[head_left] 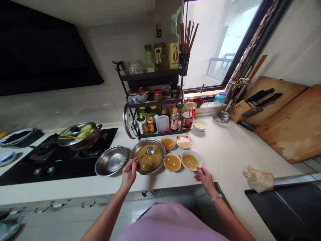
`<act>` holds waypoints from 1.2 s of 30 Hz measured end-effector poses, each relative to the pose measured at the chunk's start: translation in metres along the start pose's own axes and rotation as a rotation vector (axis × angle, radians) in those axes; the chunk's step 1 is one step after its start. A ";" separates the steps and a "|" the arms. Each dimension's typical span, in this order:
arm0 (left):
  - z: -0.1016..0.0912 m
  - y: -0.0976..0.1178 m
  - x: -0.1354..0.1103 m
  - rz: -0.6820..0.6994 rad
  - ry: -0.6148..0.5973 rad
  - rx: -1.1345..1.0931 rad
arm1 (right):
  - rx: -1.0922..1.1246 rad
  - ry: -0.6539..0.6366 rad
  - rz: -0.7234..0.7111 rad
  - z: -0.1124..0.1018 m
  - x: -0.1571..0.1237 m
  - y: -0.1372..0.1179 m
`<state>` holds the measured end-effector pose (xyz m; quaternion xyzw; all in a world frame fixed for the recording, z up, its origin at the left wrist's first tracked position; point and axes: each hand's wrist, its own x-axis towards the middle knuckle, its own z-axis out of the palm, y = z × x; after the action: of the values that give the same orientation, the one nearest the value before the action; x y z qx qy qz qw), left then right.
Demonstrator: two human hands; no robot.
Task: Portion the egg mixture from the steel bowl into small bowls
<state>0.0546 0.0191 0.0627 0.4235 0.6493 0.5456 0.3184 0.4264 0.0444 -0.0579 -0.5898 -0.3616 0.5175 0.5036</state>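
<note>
Through the head camera I see the spoon (149,151) in the left hand (130,173), whose fingers are wrapped tightly around the handle. The spoon's long axis runs away from them and to the right, so its head lies over the soup (152,164) in the large basin (164,156); I cannot tell whether it touches the surface. The white bowl (200,161) lies to the spoon's right on the worktop (222,150), with the middle bowl (173,171) between it and the basin. The right hand (205,176) is nearer that white bowl: its fingers are at the near right rim, though I cannot tell whether they pinch it. I have the left forearm (107,209) reaching up from lower left, the right forearm (232,219) slanting in from lower right.
</note>
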 end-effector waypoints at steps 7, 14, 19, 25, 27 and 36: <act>-0.022 -0.028 -0.011 -0.057 -0.059 0.036 | -0.020 -0.006 -0.011 -0.002 0.001 0.001; -0.011 -0.028 -0.007 -0.278 0.131 -0.247 | -0.013 -0.007 -0.002 -0.002 0.002 0.003; -0.012 -0.022 -0.004 -0.297 0.194 -0.316 | -0.017 -0.009 -0.005 -0.002 0.001 0.004; -0.009 -0.013 -0.003 -0.280 0.189 -0.349 | -0.013 -0.011 -0.006 -0.002 0.003 0.006; -0.008 -0.008 -0.003 -0.295 0.172 -0.357 | -0.018 -0.011 -0.007 -0.002 0.003 0.005; 0.017 0.023 -0.005 -0.280 0.054 -0.409 | -0.006 -0.014 -0.008 -0.001 0.002 0.004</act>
<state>0.0766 0.0229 0.0817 0.2412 0.5860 0.6274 0.4526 0.4278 0.0455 -0.0623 -0.5863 -0.3691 0.5186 0.5010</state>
